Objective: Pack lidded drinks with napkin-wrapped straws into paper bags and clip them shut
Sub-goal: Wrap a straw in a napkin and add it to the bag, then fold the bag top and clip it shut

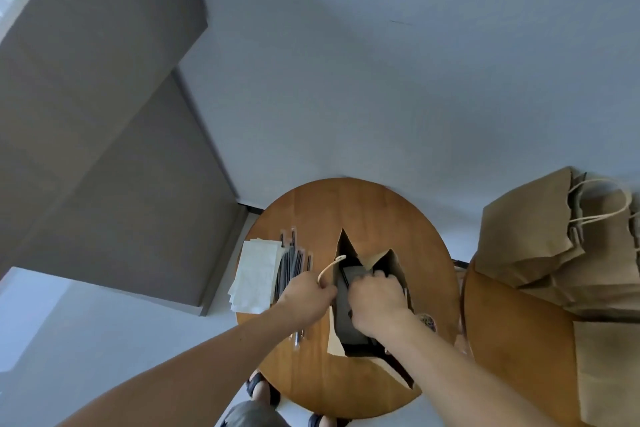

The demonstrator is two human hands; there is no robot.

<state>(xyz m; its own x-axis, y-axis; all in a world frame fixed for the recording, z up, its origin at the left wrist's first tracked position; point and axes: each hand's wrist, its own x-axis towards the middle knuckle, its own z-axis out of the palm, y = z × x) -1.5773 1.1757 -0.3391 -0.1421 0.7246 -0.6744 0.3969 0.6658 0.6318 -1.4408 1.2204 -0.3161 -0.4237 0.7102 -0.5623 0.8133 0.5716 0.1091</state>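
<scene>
An open brown paper bag (388,262) stands on a round wooden table (349,208). My left hand (306,293) grips the bag's left rim and its pale twisted handle (330,265). My right hand (375,296) reaches down into the bag's mouth with its fingers curled around a dark object (348,282) inside; what that object is I cannot tell. To the left of the bag lie a stack of white napkins (254,276) and a bunch of dark straws in clear wrappers (294,262).
A second wooden table (512,329) on the right carries a pile of brown paper bags with handles (540,236). A grey cabinet (104,135) stands at the left against a white wall. My feet in sandals (258,388) show below the table's near edge.
</scene>
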